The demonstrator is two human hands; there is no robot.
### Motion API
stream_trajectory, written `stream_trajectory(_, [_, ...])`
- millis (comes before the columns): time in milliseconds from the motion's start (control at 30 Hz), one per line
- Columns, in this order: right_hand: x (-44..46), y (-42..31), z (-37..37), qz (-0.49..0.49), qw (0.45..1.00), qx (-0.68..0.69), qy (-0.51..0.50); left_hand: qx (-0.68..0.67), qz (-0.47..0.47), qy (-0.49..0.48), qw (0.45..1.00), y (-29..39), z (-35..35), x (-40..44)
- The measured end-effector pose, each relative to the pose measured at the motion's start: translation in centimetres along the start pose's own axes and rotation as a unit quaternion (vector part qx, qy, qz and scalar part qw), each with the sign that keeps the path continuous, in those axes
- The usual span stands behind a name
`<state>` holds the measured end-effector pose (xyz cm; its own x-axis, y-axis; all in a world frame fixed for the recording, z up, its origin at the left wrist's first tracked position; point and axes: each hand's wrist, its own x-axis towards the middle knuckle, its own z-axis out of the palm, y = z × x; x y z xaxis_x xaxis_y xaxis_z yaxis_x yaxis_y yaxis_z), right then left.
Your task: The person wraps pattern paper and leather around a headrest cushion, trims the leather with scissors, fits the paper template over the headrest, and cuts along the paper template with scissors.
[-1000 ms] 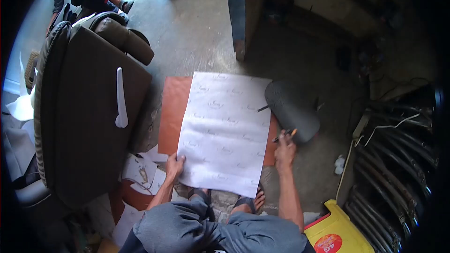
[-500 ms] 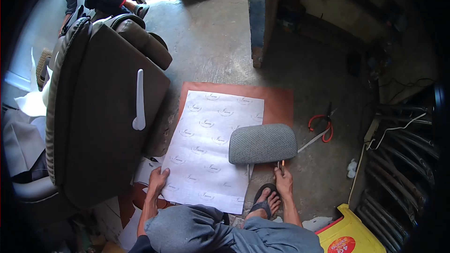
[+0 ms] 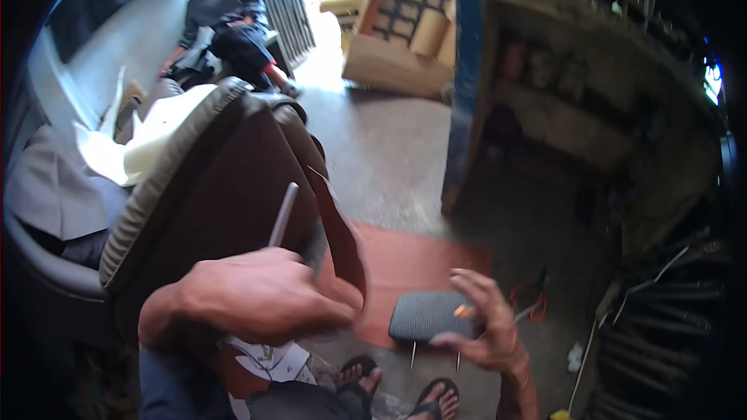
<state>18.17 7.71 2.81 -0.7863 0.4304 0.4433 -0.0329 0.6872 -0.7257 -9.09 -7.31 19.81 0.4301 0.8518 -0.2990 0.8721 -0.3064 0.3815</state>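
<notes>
My left hand (image 3: 257, 295) is closed, blurred and raised in front of the armchair, gripping the edge of a reddish-brown sheet (image 3: 342, 245) that bends upward and is seen nearly edge-on. Over the right end of the grey fabric headrest (image 3: 424, 315) hovers my right hand (image 3: 486, 323). Its fingers are curved and parted, with a small orange stick-like thing (image 3: 464, 311) showing among them. The headrest, its two metal posts pointing toward me, lies on a flat reddish-brown sheet (image 3: 428, 257) on the floor.
A dark brown armchair (image 3: 210, 210) with a pale lever (image 3: 285, 214) stands at left. Red-handled scissors (image 3: 532, 303) lie right of the sheet. A blue post (image 3: 464, 85) rises ahead, and dark metal tubes (image 3: 661, 334) are stacked at right. A person (image 3: 233, 23) sits at back left.
The white printed sheet no longer lies on the floor. My left hand has risen with a brown sheet. My right hand has lifted off the headrest posts, and the view has tilted up.
</notes>
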Motion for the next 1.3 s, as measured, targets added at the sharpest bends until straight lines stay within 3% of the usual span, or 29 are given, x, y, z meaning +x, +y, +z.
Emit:
stream_trajectory(33, [1.7,-1.9,0.2,-0.014,0.995,0.089,-0.045,0.023,0.060,-0.025,0.998,1.2,-1.1,1.1])
stream_trajectory(67, [3.4,-3.4,0.7,-0.038,0.987,0.132,-0.084,0.049,0.032,-0.112,0.992,2.8,-2.3,2.0])
stream_trajectory(100, [4.4,-4.4,1.0,-0.057,0.976,0.172,-0.124,0.073,0.066,-0.140,0.985,3.0,-2.7,2.5])
stream_trajectory(167, [4.9,-4.0,1.3,0.013,0.951,0.214,-0.223,0.122,0.029,-0.173,0.977,4.5,-5.3,3.3])
stream_trajectory(200, [4.4,-2.9,1.9,-0.001,0.956,0.209,-0.208,0.121,0.038,-0.103,0.987,4.2,-5.9,2.8])
stream_trajectory(233, [3.6,-1.8,2.3,-0.002,0.956,0.207,-0.208,0.097,-0.012,-0.091,0.991,4.1,-6.8,2.8])
stream_trajectory(333, [0.9,2.1,1.8,0.157,0.954,0.144,-0.212,0.211,-0.063,-0.037,0.975,0.3,-9.0,4.1])
stream_trajectory(400, [-0.9,3.2,1.1,0.289,0.895,0.266,-0.209,0.245,-0.046,0.025,0.968,-3.8,-10.0,5.9])
stream_trajectory(433, [-0.3,2.7,-0.1,0.377,0.874,0.170,-0.257,0.268,-0.025,0.057,0.961,-5.8,-10.4,7.3])
stream_trajectory(500, [-2.1,5.6,-0.4,0.370,0.882,0.247,-0.153,0.265,-0.157,0.051,0.950,-7.1,-11.3,9.8])
stream_trajectory(567, [-2.4,6.0,-3.3,0.334,0.916,0.182,-0.126,0.253,-0.112,0.108,0.955,-9.0,-11.2,9.9])
stream_trajectory(600, [-1.8,4.4,-5.3,0.296,0.942,0.134,-0.085,0.245,-0.157,0.107,0.951,-8.4,-11.0,10.0])
stream_trajectory(633, [-1.4,3.3,-7.0,0.315,0.937,0.147,-0.042,0.238,-0.164,0.091,0.953,-8.4,-11.1,10.0])
stream_trajectory(700, [-1.4,2.4,-10.0,0.306,0.951,0.039,0.030,0.228,-0.159,0.112,0.954,-9.5,-11.2,9.1])
stream_trajectory(767, [-1.2,0.6,-11.8,0.286,0.957,0.009,0.049,0.212,-0.054,0.242,0.945,-10.8,-10.4,7.9])
stream_trajectory(800, [-0.7,-0.6,-11.7,0.269,0.960,-0.028,0.067,0.211,-0.138,0.163,0.954,-10.6,-11.8,8.1])
stream_trajectory(833, [-0.2,-1.8,-11.5,0.252,0.962,-0.065,0.082,0.212,-0.130,0.224,0.942,-11.4,-11.5,7.9])
stream_trajectory(967, [0.9,-4.7,-14.0,0.214,0.960,-0.156,0.089,0.250,-0.162,0.259,0.919,-11.5,-10.0,6.5])
stream_trajectory(1000, [1.3,-5.4,-14.6,0.201,0.966,-0.146,0.073,0.142,-0.256,0.098,0.951,-10.1,-11.6,7.3])
stream_trajectory(1033, [1.5,-5.9,-14.9,0.188,0.971,-0.136,0.058,0.117,-0.231,0.097,0.961,-10.9,-11.2,6.7])
stream_trajectory(1100, [2.1,-6.0,-14.7,0.170,0.974,-0.143,0.051,0.171,-0.253,0.174,0.936,-10.5,-9.9,6.1])
stream_trajectory(1167, [2.9,-5.8,-13.6,0.198,0.976,-0.076,0.052,0.280,-0.231,0.206,0.909,-14.3,-11.3,6.9])
stream_trajectory(1200, [2.9,-4.9,-12.6,0.210,0.975,-0.022,0.073,0.259,-0.323,0.198,0.888,-13.9,-12.2,8.6])
stream_trajectory(1233, [3.0,-3.9,-11.6,0.241,0.965,0.002,0.100,0.354,-0.239,0.294,0.855,-14.2,-11.2,9.7])
stream_trajectory(1300, [2.2,-0.5,-9.5,0.270,0.945,0.112,0.150,0.502,-0.074,0.458,0.730,-12.6,-8.6,12.0])
